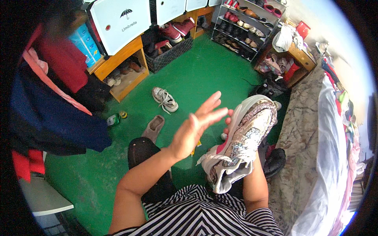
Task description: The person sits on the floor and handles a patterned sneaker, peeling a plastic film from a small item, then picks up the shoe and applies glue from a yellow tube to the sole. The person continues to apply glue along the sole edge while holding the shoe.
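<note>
Nearby, a pale laced sneaker (165,100) rests on green floor (193,74). Right hand (228,120) holds glittery white sneaker (249,135); left hand (189,133) splays.

A white cabinet door (118,36) bears black lettering (129,26); a pictogram (126,14) above.

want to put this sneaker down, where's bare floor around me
Widest: green floor between the black basket and shoe rack, reaching down to the loose sneaker. Another patch lies between the navy garment and your left forearm. Crowded: right of the held sneaker, by a black bundle and black footwear.
</note>
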Demonstrator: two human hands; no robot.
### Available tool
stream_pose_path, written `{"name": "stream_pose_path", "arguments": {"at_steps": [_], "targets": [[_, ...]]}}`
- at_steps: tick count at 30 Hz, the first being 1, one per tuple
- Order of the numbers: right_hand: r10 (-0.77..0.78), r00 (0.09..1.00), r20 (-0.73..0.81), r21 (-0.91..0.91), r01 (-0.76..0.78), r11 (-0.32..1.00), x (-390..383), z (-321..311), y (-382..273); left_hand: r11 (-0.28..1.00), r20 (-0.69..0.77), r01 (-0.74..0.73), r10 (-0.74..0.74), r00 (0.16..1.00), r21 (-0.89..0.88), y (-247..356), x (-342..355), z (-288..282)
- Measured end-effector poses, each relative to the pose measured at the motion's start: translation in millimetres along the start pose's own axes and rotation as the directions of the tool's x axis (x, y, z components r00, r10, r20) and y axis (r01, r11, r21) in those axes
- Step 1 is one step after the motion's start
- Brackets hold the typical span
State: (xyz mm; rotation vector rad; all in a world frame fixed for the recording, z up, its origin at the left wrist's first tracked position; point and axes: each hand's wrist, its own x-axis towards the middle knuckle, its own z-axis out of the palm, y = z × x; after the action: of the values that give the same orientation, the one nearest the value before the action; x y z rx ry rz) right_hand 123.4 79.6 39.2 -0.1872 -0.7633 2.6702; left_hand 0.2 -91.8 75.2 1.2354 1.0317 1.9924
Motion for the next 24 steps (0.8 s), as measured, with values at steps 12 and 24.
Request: {"name": "stream_pose_path", "arguments": {"at_steps": [12, 24], "targets": [[0.047, 0.998, -0.044, 0.251, -0.034, 0.967, 2.1, -9.4, -13.1, 0.723, -0.039, 0.163, -0.254, 0.966, -0.672, -4.2, 5.0, -17.5], [0.046, 0.998, 0.034, 0.295, -0.054, 0.954, 5.9, -7.7, -12.6, 0.702, -0.205, 0.171, -0.417, 0.885, -0.691, -17.9, -0.2, -27.0]]}}
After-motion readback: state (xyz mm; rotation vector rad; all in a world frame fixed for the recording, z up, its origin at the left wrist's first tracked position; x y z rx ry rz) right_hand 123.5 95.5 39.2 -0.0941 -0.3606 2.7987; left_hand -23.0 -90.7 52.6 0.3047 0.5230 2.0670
